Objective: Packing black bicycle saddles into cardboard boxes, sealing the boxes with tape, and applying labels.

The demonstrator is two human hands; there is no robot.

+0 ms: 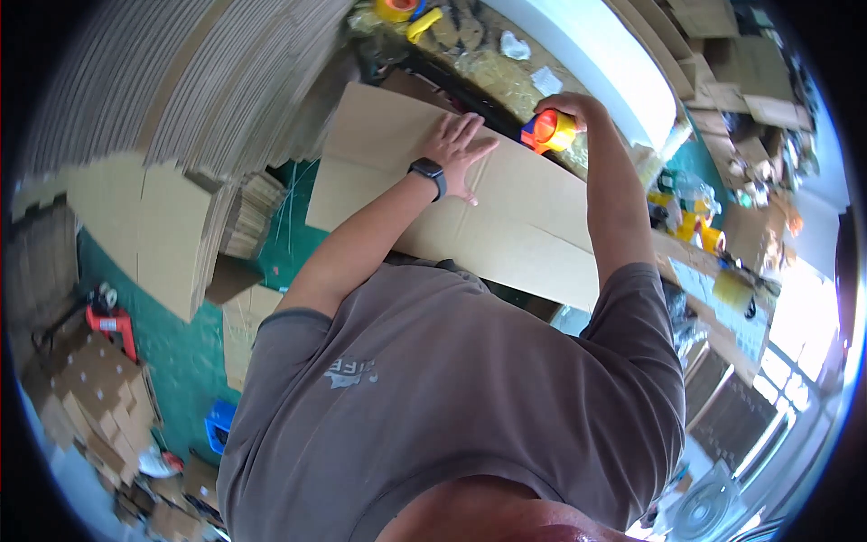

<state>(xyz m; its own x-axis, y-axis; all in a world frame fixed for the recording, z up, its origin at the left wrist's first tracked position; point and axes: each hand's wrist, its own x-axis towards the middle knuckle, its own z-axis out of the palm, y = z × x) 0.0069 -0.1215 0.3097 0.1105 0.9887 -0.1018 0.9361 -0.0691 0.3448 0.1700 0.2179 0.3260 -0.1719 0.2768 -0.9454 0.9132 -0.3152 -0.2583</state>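
Note:
A flat brown cardboard panel (533, 221), creased across its middle, lies in front of my body. On it my left hand (459, 154) rests with fingers spread and palm down, a dark watch on that wrist. To the right, at the panel's far edge, my right hand (580, 107) is closed round a tape dispenser (547, 132) in orange, yellow and blue. The dispenser's lower side is close to the panel edge; whether its tape touches the cardboard I cannot tell.
A tall stack of flattened cardboard (181, 81) stands at the left. Beyond the panel, a cluttered bench (492, 77) holds a yellow-handled tool (424, 25) and scraps. Boxes (104, 388) and a blue crate (219, 425) sit on the green floor (185, 361).

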